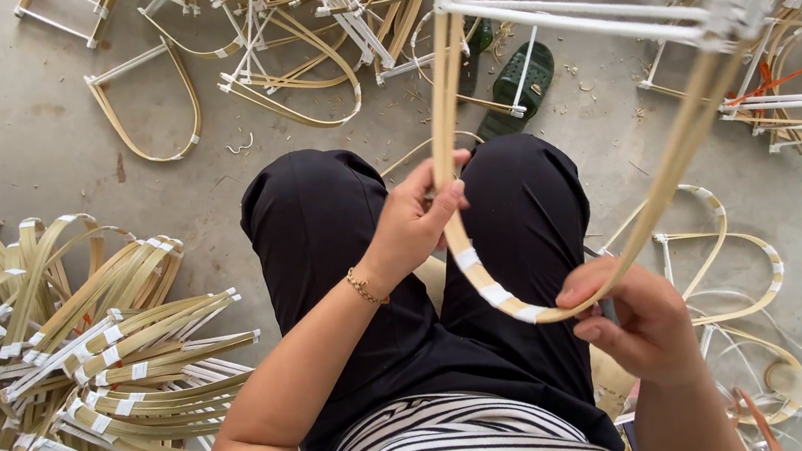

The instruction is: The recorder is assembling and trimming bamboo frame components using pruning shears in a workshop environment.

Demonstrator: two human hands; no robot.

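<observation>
Floor: bare grey concrete [26,117], dusty and flecked with shavings; you sit low over it, knees in black trousers, striped top at the bottom edge of the view.
Left-side heap: a big pile of finished bent frames [84,362] fans out along the floor's left edge, each bound with white tape; keep your elbow off it as you turn the work.
Far heaps: more taped loops [299,36] lie along the top edge, and another tangle [791,30] fills the top right corner.
Sandals: a dark green pair [515,76] rests just beyond your knees.
Work piece: the U-shaped bamboo frame [518,192] is held up above your lap, curve toward you, white crossbars at its far end.
Left hand: your left hand [415,219] is closed around the left leg of the frame, thumb on top. Hold it firm so the bend stays even.
Right hand: your right hand [638,314] pinches the base of the curve just beside the white tape bands [495,295]. Keep any wrap tight and flat, I'd judge.
</observation>
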